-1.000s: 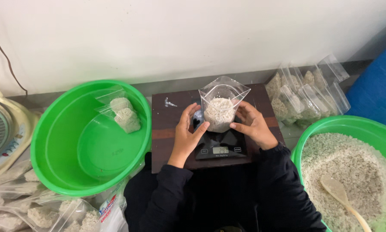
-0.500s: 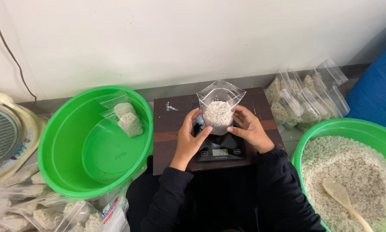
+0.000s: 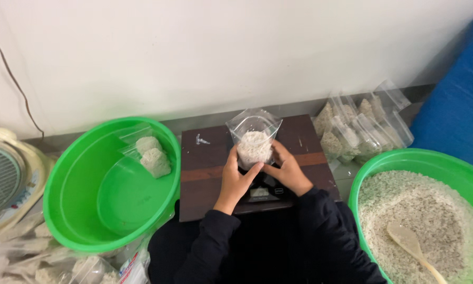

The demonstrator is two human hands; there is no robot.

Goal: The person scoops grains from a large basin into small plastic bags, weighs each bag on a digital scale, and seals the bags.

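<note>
White wall behind; on the dark worktop both hands, left hand and right hand, have closed tighter around the filled clear bag standing on the scale.

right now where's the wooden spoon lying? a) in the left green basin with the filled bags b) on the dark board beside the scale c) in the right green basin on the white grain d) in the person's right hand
c: the wooden spoon lies on the white grain inside the right green basin, while both hands hold the clear bag on the scale.
</note>
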